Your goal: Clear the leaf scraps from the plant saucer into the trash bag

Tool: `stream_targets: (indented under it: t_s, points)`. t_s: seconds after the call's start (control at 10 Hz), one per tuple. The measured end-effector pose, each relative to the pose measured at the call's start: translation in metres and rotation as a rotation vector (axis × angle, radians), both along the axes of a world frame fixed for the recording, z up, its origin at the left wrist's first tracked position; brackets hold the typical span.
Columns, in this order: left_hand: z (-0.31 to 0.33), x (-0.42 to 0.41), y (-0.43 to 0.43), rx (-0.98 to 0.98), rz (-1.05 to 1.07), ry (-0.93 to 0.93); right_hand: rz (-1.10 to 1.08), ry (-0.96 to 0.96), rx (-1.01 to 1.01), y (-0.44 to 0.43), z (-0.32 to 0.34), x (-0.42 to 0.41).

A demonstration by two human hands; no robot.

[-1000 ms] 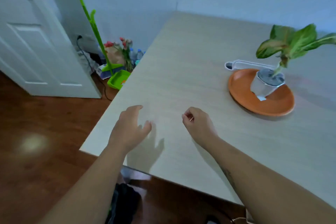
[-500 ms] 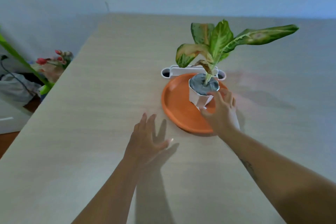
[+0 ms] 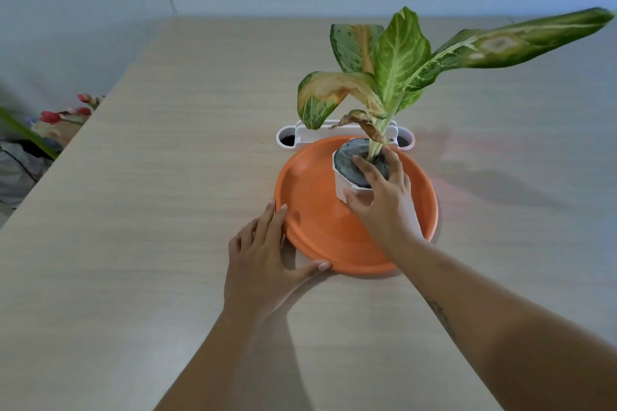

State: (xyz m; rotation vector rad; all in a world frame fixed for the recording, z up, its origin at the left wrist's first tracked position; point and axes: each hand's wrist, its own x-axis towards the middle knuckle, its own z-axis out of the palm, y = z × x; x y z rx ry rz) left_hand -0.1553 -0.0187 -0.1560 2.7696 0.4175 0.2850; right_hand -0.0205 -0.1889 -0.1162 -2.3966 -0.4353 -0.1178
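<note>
Left hand (image 3: 267, 260): I see it spread flat, thumb out.
Right hand (image 3: 384, 203): fingers curled in a grasp, forearm extended.

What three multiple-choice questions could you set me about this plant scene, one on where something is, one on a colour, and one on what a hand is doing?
1. Where does the white pot stand?
A. On the bare table
B. On the saucer
C. On the floor

2. What colour is the saucer?
A. Orange
B. Blue
C. Black

3. What is the right hand doing?
A. Lying flat on the table
B. Hanging free in the air
C. Gripping the pot at its rim

Answers:
1 B, the pot sits inside the saucer's rim, toward its far side.
2 A, the whole dish is plainly orange against the pale table.
3 C, its fingers lie over the pot's top and the thumb presses its side, while the left hand touches the saucer's near-left edge.
</note>
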Motion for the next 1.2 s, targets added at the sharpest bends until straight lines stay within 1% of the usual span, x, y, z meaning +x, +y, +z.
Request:
stream_targets:
  t_s: [0.2, 0.3, 0.4, 0.5, 0.6, 0.7, 0.8, 0.9, 1.0, 1.1, 1.2]
  points:
    - [0.001, 0.002, -0.002, 0.006, 0.010, -0.003, -0.038, -0.046, 0.001, 0.003, -0.003, -0.013]
    - [0.000, 0.001, -0.001, 0.009, 0.012, -0.012, -0.062, -0.044, -0.014, 0.007, -0.002, -0.019]
    - [0.001, 0.002, 0.000, 0.014, 0.019, -0.019, -0.033, -0.018, -0.037, 0.007, -0.001, -0.026]
    - [0.002, 0.002, 0.000, -0.008, 0.005, 0.009, -0.043, -0.059, -0.066, -0.009, -0.003, -0.047]
    - [0.002, 0.001, 0.001, -0.030, 0.002, 0.025, -0.125, -0.114, -0.157, -0.043, -0.014, -0.077]
    - [0.003, 0.001, 0.002, -0.055, 0.005, 0.012, -0.212, 0.037, -0.241, -0.076, -0.033, -0.102]
    - [0.002, 0.002, 0.001, -0.048, -0.006, 0.006, -0.175, 0.083, -0.325, -0.089, -0.044, -0.111]
    - [-0.001, 0.001, 0.001, -0.024, 0.003, -0.008, -0.140, 0.041, -0.358, -0.086, -0.043, -0.111]
    - [-0.001, 0.001, 0.001, -0.028, -0.008, -0.025, -0.149, 0.019, -0.372, -0.085, -0.044, -0.110]
    - [0.000, -0.003, -0.001, -0.066, 0.014, -0.054, -0.165, 0.030, -0.350, -0.084, -0.045, -0.107]
    - [-0.006, -0.017, -0.002, 0.032, 0.025, 0.022, -0.222, 0.059, -0.367, -0.085, -0.048, -0.106]
